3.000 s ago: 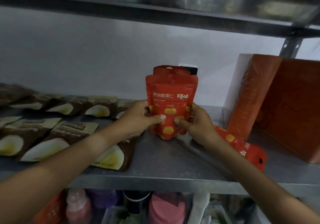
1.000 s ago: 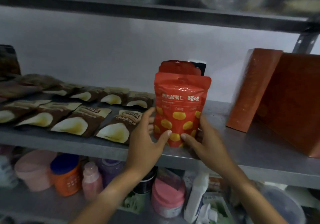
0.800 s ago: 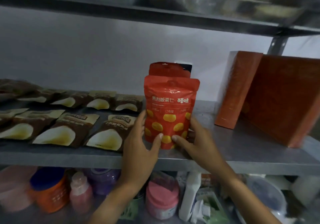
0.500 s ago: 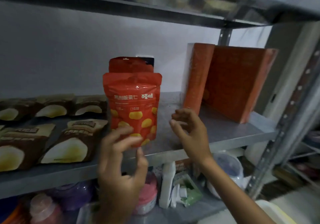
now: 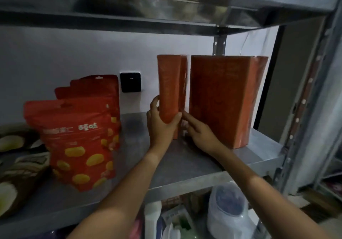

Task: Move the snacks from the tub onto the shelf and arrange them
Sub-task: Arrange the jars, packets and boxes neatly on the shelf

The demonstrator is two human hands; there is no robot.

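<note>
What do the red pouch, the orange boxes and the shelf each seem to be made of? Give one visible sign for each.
Red pouch: glossy plastic film, judging by its sheen and creases.
Orange boxes: probably card under clear wrap; flat faces, straight edges, shiny highlights.
Shelf: grey sheet metal, dull finish, with perforated metal uprights.

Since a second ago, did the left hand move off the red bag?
Yes. The left hand left the red bag and went right along the shelf; it now grips the thin orange box.

Both forearms point(image 5: 129, 188) are bare, no sleeves or jewellery visible.
</note>
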